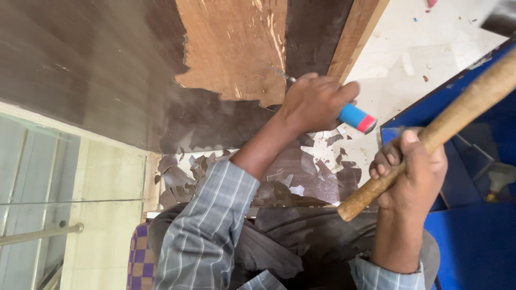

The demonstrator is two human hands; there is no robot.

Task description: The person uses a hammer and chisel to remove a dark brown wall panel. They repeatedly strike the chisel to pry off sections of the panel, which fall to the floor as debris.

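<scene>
My left hand (314,102) is closed around a chisel (357,117) with a blue and red handle; its metal blade points up-left against the edge of bare brown wood (231,43) on a board. Dark laminate (97,59) still covers the left part of that board. My right hand (411,172) grips the wooden handle of a hammer (457,115), raised to the right of the chisel; the hammer head is out of view at the upper right. Torn dark laminate flakes (188,174) lie below the board near my lap.
A wooden strip (357,32) edges the board on the right. Beyond it is pale tiled floor (430,48) with small scraps. A blue panel (478,231) stands at the right. A glass pane and metal rod (43,233) are at the lower left.
</scene>
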